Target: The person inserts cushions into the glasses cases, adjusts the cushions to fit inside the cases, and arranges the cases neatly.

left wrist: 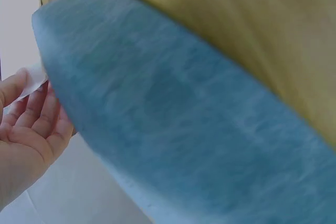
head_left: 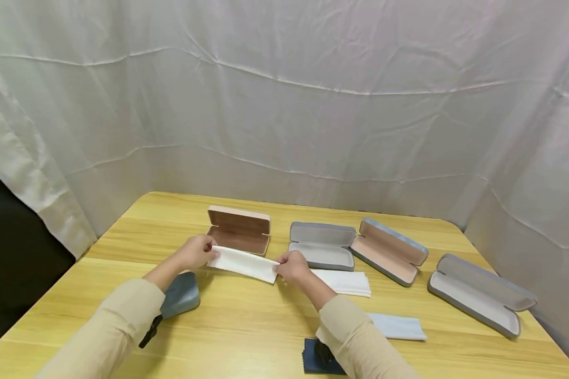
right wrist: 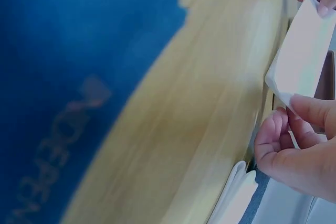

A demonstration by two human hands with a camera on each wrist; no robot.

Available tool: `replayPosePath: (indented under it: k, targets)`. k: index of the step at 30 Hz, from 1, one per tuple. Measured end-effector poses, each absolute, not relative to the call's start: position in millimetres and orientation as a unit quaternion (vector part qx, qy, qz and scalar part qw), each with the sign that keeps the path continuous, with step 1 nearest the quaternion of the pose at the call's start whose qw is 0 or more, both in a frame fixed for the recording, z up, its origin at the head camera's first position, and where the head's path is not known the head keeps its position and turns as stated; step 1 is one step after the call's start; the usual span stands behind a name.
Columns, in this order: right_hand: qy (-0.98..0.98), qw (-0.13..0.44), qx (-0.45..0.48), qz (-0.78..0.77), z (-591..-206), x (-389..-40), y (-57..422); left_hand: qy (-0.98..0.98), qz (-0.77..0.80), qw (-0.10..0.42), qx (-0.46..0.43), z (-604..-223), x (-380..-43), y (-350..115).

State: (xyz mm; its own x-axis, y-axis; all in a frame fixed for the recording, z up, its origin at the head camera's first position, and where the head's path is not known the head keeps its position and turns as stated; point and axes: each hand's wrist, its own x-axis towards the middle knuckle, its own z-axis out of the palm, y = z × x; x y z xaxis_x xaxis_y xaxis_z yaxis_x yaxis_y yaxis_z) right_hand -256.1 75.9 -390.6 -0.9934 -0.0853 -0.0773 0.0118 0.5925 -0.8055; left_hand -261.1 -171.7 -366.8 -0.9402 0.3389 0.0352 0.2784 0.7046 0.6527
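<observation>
A folded white cleaning cloth (head_left: pixel 244 264) is stretched between my two hands, its narrow ends pinched by thumbs and fingers. My left hand (head_left: pixel 194 253) holds its left end; my right hand (head_left: pixel 294 267) holds the other. Behind the cloth stands an open glasses case (head_left: pixel 239 239) with a brown lining, overlapped at its lower edge in the head view. A blue glasses case (head_left: pixel 182 296), partly behind my left forearm, fills much of the left wrist view. In the right wrist view, the cloth (right wrist: pixel 302 51) reaches up from my right fingertips to the left hand.
Open cases stand to the right: a grey one (head_left: pixel 322 234), a blue one with peach lining (head_left: pixel 391 255) and another grey one (head_left: pixel 474 300). A white cloth (head_left: pixel 348 282), a light blue cloth (head_left: pixel 398 327) and a navy cloth (head_left: pixel 312 358) lie around my right arm.
</observation>
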Motion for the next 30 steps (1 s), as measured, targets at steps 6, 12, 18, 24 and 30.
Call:
replayPosePath:
  k: [6, 12, 18, 24, 30]
  targets:
    - [0.868, 0.063, -0.012, -0.492, -386.7, -263.7, 70.0, 0.925, 0.347, 0.036, 0.15, -357.2, -270.6, -173.5]
    - [0.805, 0.084, 0.023, -0.587, -382.5, -271.9, 56.2, 0.923, 0.364, 0.026, 0.122, -357.6, -281.2, -177.0]
    - [0.741, 0.064, 0.062, -0.665, -382.2, -283.0, 41.4, 0.938, 0.337, -0.006, 0.085, -362.2, -292.7, -174.5]
    - [0.716, 0.018, 0.106, -0.689, -389.4, -293.4, 27.0, 0.946, 0.321, -0.013, 0.042, -364.0, -304.4, -168.6]
    - [0.717, 0.014, 0.118, -0.687, -388.1, -295.9, 19.8, 0.946, 0.323, -0.027, 0.02, -365.6, -312.1, -170.9]
